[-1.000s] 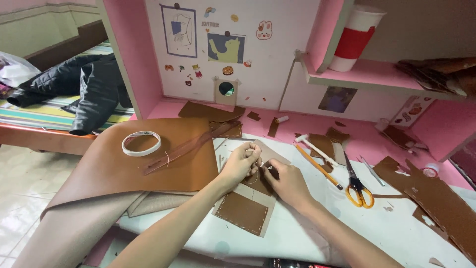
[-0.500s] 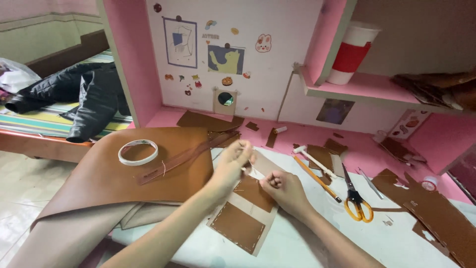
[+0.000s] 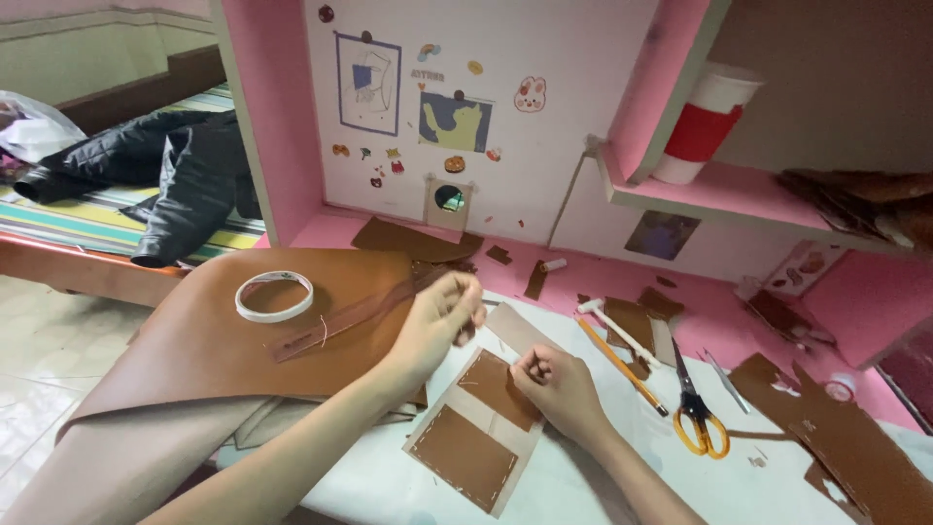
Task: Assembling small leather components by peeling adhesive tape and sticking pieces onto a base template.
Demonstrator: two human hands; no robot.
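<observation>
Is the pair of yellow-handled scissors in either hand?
No, the scissors lie on the desk beside the right hand, untouched, and the left hand is farther off.

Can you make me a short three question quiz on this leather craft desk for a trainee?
1. True or false: the yellow-handled scissors lie beyond the right hand, untouched.
2. Which thing rests on the large brown leather sheet? A) white tape ring B) red and white paper cup C) white-headed small hammer
3. Fill in: the right hand presses on a stitched panel of brown ____ patches.

Key: 1 true. 2 A. 3 leather. The left hand is raised above the panel with fingertips pinched; whether it holds thread is too small to tell.
</observation>
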